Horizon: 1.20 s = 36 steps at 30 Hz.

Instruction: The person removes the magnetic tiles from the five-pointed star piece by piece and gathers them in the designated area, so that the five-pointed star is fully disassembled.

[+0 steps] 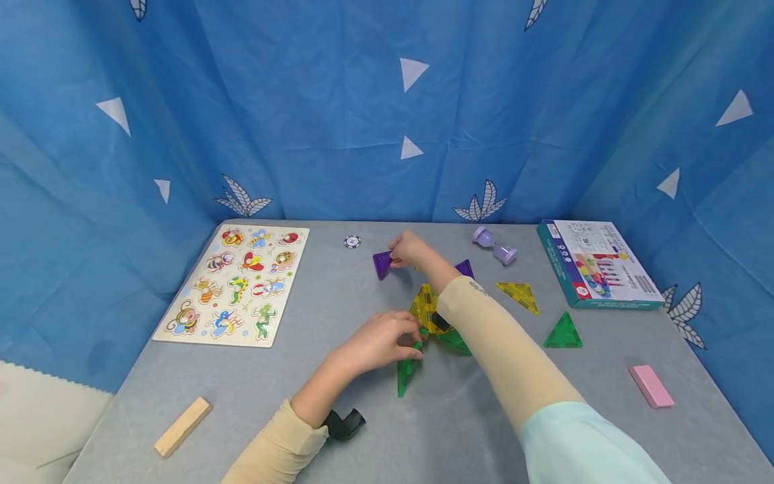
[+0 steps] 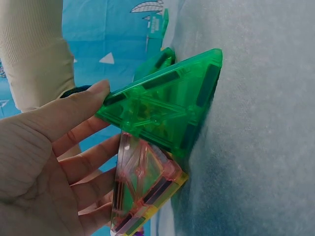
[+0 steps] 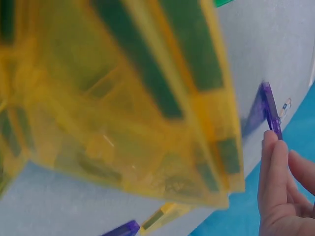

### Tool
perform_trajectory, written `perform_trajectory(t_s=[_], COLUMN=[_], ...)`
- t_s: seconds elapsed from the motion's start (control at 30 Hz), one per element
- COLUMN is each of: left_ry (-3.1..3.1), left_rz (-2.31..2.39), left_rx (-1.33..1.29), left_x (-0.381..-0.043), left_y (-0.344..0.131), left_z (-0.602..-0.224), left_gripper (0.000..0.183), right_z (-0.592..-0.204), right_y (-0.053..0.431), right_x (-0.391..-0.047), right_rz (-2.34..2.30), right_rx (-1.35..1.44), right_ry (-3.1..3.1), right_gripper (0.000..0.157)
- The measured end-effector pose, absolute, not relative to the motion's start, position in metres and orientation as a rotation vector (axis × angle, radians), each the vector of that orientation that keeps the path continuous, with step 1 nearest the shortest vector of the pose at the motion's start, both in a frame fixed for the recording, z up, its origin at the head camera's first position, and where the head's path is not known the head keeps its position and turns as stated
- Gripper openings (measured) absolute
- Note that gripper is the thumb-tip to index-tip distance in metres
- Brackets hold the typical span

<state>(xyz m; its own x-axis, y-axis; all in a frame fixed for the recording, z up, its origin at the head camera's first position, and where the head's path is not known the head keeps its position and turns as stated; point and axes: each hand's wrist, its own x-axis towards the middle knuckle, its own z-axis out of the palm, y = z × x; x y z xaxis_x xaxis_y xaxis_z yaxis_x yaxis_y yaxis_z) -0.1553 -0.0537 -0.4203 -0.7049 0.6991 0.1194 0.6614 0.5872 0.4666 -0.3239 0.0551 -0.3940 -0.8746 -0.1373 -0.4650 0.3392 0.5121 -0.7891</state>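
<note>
Hands flank the yellow tiles, the left hand pinching a green triangle on their near side, the right hand holding a purple triangle beyond them, its overhanging forearm, if dipped, liable to jar them loose.

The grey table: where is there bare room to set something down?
Between the puzzle board and the leftmost purple tile; also between the right sleeve and the pink block. Crowded: around the yellow tile cluster, beside the left hand.

Lettering on the box and right sleeve is illegibly small.
</note>
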Motion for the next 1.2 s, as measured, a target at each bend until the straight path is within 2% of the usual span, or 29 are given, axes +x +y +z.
perform_trajectory(t_s=[0.2,0.33,0.5,0.63,0.77,0.9,1.1,1.2], left_ry=[2.725,2.711,2.689,2.688,2.692,2.698,2.689,2.685], left_rz=[0.743,0.738,0.742,0.749,0.759,0.761,0.767,0.768], left_rx=[1.148,1.134,1.128,1.135,1.148,1.14,1.119,1.112], left_x=[-0.155,-0.155,-0.154,-0.155,-0.156,-0.156,-0.156,-0.155], left_y=[-0.054,-0.053,-0.051,-0.051,-0.051,-0.052,-0.054,-0.054], left_z=[-0.421,-0.422,-0.423,-0.422,-0.422,-0.421,-0.42,-0.42], left_gripper=[0.016,0.017,0.018,0.019,0.019,0.018,0.017,0.014], right_z=[-0.389,-0.377,-0.354,-0.344,-0.359,-0.392,-0.427,-0.436], right_y=[0.068,0.084,0.112,0.137,0.155,0.161,0.149,0.138], right_x=[-0.319,-0.304,-0.268,-0.219,-0.165,-0.134,-0.119,-0.12], right_rz=[-1.187,-1.165,-1.293,-1.294,-1.24,-1.239,-1.277,-1.284], right_rx=[0.012,-0.163,-0.425,-0.584,-0.646,-0.619,-0.562,-0.56], right_ry=[2.404,2.456,2.432,2.414,2.278,2.117,2.055,2.089], right_gripper=[0.041,0.042,0.038,0.028,0.016,0.015,0.025,0.025])
